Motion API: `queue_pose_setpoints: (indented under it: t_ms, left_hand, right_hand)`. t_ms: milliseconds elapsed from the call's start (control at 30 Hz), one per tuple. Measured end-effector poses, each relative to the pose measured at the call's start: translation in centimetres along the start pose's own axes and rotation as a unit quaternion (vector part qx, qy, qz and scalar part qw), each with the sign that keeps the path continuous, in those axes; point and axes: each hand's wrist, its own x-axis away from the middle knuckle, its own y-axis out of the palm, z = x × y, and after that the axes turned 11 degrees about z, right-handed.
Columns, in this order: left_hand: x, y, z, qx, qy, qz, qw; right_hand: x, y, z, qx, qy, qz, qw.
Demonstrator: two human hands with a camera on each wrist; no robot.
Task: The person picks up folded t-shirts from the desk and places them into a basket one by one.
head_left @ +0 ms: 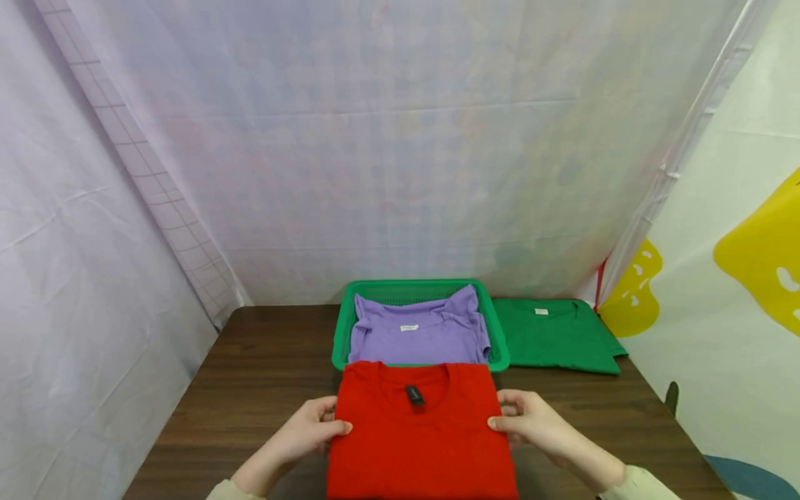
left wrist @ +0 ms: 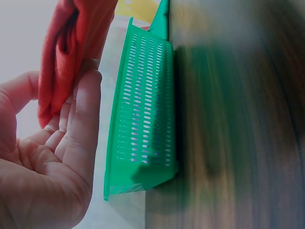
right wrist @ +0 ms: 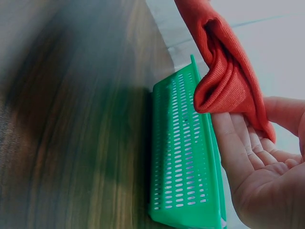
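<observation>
A folded red T-shirt (head_left: 425, 444) with a black neck label is held up by both hands, its collar toward the basket. My left hand (head_left: 314, 425) grips its left edge, thumb on top and fingers underneath. On the opposite edge my right hand (head_left: 531, 422) holds it the same way. Both wrist views show the shirt's folded layers between thumb and fingers, raised above the table. Just beyond it stands a green plastic basket (left wrist: 143, 105) with slotted walls. Inside lies a folded purple T-shirt (head_left: 419, 340), its front part hidden behind the red one.
To the right of the basket, a folded green T-shirt (head_left: 556, 340) lies on the dark wooden table (head_left: 262, 375). White sheeting (head_left: 400, 173) hangs behind the table, with more along both sides. Yellow shapes mark the right-hand sheet.
</observation>
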Motion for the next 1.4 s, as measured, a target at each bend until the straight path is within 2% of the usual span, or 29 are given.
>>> queue_pose_setpoints:
  t_ms: [267, 533, 733, 933, 1100, 1400]
  left_hand:
    - [-1.0, -0.4, 0.8, 0.008, -0.008, -0.001, 0.9999]
    - [-1.7, -0.7, 1.9, -0.005, 0.004, 0.003, 1.0]
    - [-3.0, -1.0, 2.0, 0.011, 0.002, 0.004, 0.9999]
    - [-4.2, -1.5, 2.3, 0.008, -0.004, 0.006, 0.9999]
    - [-5.3, -2.1, 2.6, 0.013, 0.0, 0.005, 0.9999]
    - [-7.1, -3.0, 3.1, 0.018, 0.002, 0.015, 0.9997]
  right_hand:
    - [-1.1, -0.5, -0.6, 0.032, -0.026, 0.014, 0.9991]
    - [-1.6, -0.9, -1.6, 0.026, -0.01, 0.016, 0.9995]
    - [-2.5, -1.4, -2.4, 0.042, -0.011, 0.029, 0.9986]
    - [-3.7, -1.8, -3.1, 0.039, -0.001, 0.033, 0.9987]
    - [-4.9, -2.2, -3.4, 0.052, -0.014, 0.038, 0.9978]
    - [-6.8, -2.3, -4.0, 0.035, -0.023, 0.031, 0.9986]
